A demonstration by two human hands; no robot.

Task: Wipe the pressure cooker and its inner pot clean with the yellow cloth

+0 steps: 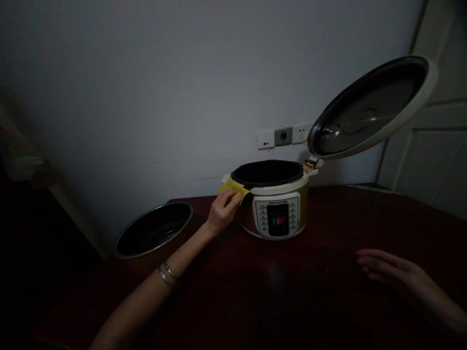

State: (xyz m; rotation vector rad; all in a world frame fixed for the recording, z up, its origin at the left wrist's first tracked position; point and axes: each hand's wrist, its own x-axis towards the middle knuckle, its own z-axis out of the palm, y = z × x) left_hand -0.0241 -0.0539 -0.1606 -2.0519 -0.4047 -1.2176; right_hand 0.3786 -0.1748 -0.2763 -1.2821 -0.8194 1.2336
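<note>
A yellow cloth (232, 188) is being pinched between the thumb and fingers of the left hand (222, 214) and pressed against the left edge of the white rim (272, 188) of an electric pressure cooker (248, 218). The cooker is standing toward the back of a dark red table (292, 296), close to the wall. The cloth is being folded over the lip, so the rim's top and outer side are both being covered at that spot. The left arm is being stretched well forward to reach it, with thin bracelets (167, 273) being worn at the wrist.

The lid (368, 109) is being held wide open on its hinge (312, 164) at the right, tilted up and away, so the whole rim is being left exposed. The control panel (277, 218) is being faced toward the person. A metal inner pot (155, 228) is being kept on the table to the left, apart from the cooker and out of the arm's way.

The right hand (390, 270) is being held low at the table's right side, well apart from the cooker, with fingers loosely spread and nothing in them. In the dim light it cannot be told whether it is resting on the wood or hovering just above it. Wall sockets (282, 136) are being partly overlapped by the raised lid.
</note>
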